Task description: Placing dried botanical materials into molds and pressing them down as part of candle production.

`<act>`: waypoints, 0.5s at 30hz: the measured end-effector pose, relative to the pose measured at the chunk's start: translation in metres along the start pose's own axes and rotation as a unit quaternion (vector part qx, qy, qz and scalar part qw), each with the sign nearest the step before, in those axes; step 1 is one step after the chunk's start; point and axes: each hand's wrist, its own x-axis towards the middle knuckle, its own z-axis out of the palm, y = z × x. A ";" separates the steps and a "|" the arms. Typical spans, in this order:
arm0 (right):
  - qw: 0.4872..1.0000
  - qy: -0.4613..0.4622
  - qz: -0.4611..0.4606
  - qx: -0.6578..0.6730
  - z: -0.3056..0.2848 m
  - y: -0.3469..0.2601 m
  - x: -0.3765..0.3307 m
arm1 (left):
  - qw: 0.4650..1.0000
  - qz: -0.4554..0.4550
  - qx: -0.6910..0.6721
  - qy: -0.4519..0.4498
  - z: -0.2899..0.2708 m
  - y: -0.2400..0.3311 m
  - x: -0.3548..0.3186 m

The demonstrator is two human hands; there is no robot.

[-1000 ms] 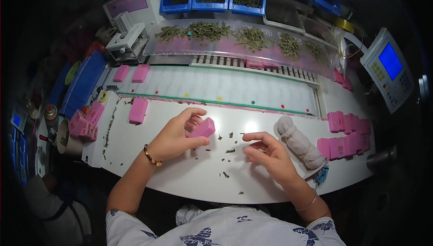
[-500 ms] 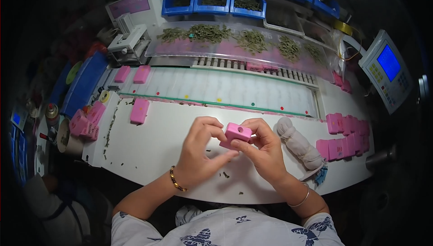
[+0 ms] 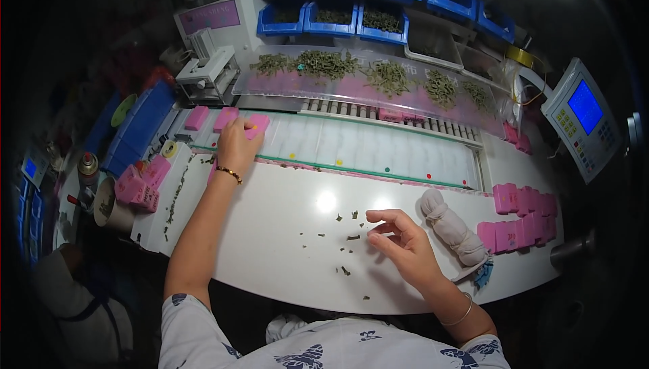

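Observation:
Stretched forward to the left end of a long white panel (image 3: pixel 311 140), my left hand (image 3: pixel 234 147) has its fingers closed at the left side of a small pink block (image 3: pixel 259 124). A round yellow spot shows on that block. Two more pink blocks, one (image 3: pixel 226 119) beside my fingers and another (image 3: pixel 197 118), lie to its left. A further pink block is mostly hidden behind my left wrist. My right hand (image 3: pixel 405 247) is over the white tabletop (image 3: pixel 291 254), open, with thumb and fingers curved apart and nothing between them. Small dark green scraps (image 3: pixel 353 238) lie near it.
A bundled white cloth (image 3: pixel 451 228) lies right of my right hand, with stacked pink blocks (image 3: pixel 520 227) beyond. A clear tray (image 3: pixel 419 71) with green piles spans the back, below blue bins (image 3: pixel 331 17). A keypad display (image 3: pixel 585 115) stands at right.
My left hand has moved forward and left with the pink block, onto the panel's left end. My right hand has let go of the block and is lower. The view has shifted slightly.

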 end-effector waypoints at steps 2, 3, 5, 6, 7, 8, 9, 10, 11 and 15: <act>1.000 -0.003 0.002 0.004 -0.001 0.000 -0.001 | 1.000 0.014 -0.009 0.011 0.005 -0.005 0.006; 1.000 -0.004 0.004 0.006 -0.002 0.000 -0.002 | 1.000 0.013 -0.010 0.010 0.007 -0.003 0.010; 1.000 -0.012 -0.006 0.008 0.000 0.001 -0.003 | 1.000 0.012 0.022 0.005 0.006 0.002 0.014; 1.000 -0.017 -0.018 0.011 0.000 0.002 -0.002 | 1.000 0.014 0.021 0.005 0.005 0.008 0.014; 1.000 -0.016 -0.019 0.010 0.000 0.002 -0.002 | 0.998 -0.024 -0.051 -0.025 0.001 0.015 0.011; 0.999 -0.018 -0.032 0.008 0.000 0.002 -0.001 | 0.989 -0.061 -0.123 -0.054 -0.003 0.022 0.007; 0.999 -0.013 -0.042 0.004 0.000 0.004 0.000 | 0.989 -0.057 -0.126 -0.058 0.003 0.030 0.001; 0.999 -0.011 -0.040 0.007 0.001 0.003 0.000 | 0.955 -0.044 -0.285 -0.073 0.005 0.037 -0.013; 0.999 -0.006 -0.039 0.016 0.002 -0.001 0.002 | 0.895 -0.031 -0.436 -0.085 0.005 0.046 -0.027; 0.994 0.035 -0.104 0.012 0.003 -0.009 0.011 | 0.807 0.082 -0.557 -0.177 -0.019 0.114 -0.084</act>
